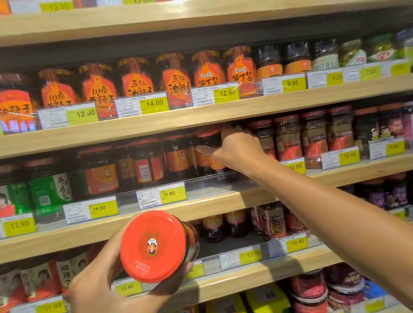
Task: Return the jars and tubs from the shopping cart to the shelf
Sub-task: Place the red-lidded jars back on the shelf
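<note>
The right hand (236, 149) wraps a red-lidded chili sauce jar (210, 150), upright, at the shelf (206, 204) row among matching jars. The left hand (113, 296) grips a second chili sauce jar (157, 245), tilted lid toward the camera, below and left of the right hand, so it must travel up and right.

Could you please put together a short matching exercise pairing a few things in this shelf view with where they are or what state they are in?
Things:
1. left hand
2. right hand
3. 14.00 price tag
4. yellow-lidded tubs

Places or states:
A. on the lowest shelf in view
B. grips a red-lidded jar in front of the shelves
C. holds a jar in the row behind the 11.90 tag
D. on the edge of the shelf with orange-labelled jars

Pairs: 1-B, 2-C, 3-D, 4-A
</note>
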